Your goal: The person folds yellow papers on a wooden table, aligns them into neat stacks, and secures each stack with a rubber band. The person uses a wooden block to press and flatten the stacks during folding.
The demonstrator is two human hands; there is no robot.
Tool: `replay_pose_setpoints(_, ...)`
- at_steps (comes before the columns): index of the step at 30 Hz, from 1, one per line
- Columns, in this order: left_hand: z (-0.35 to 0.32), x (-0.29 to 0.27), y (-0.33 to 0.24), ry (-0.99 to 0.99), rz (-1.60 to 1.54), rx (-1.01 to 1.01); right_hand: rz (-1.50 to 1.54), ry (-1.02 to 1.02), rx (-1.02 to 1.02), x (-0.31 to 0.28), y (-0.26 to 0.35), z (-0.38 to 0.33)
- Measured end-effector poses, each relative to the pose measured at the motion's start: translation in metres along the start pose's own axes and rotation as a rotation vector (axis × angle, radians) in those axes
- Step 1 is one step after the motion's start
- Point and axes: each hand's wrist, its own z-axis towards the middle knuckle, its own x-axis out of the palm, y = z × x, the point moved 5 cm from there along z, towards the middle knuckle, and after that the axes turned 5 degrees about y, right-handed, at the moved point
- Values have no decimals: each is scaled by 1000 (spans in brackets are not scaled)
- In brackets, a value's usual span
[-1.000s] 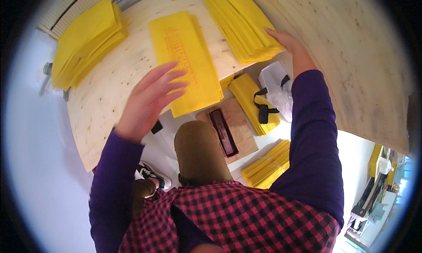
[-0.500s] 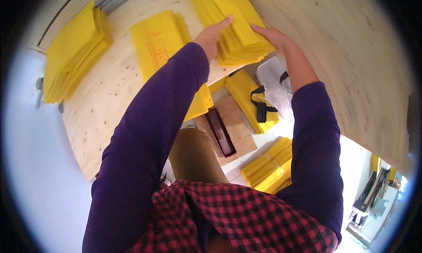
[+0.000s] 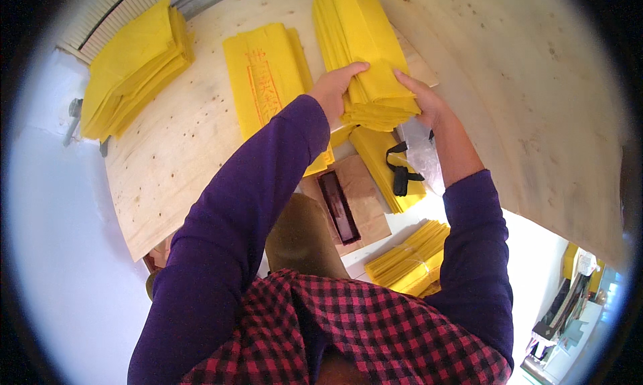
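Note:
A thick stack of yellow paper sheets (image 3: pixel 362 43) lies on the pale plywood table (image 3: pixel 194 137). My left hand (image 3: pixel 336 90) grips the stack's near left corner, fingers curled over its top. At the near right corner my right hand (image 3: pixel 420 98) holds the same stack's edge. Just left of it lies another yellow stack (image 3: pixel 268 84) with red print on its top sheet, partly hidden by my left sleeve.
A third yellow stack (image 3: pixel 134 63) sits at the table's far left. Below the table edge are a brown cardboard box (image 3: pixel 348 204), a yellow bundle with a black strap (image 3: pixel 392 171), a clear plastic bag (image 3: pixel 422 154) and a tied yellow bundle (image 3: pixel 405 261).
My left hand has moved from the printed stack rightward to the near corner of the thick stack. My right hand shifted in along that stack's near edge.

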Motion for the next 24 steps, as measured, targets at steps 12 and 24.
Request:
replay_pose_setpoints(12, -78, 30, 26, -91, 26, 83, 383, 18, -103, 40, -46, -83)
replay_pose_setpoints(24, -232, 56, 29, 26, 285, 365, 3, -107, -522, 126, -58, -203)
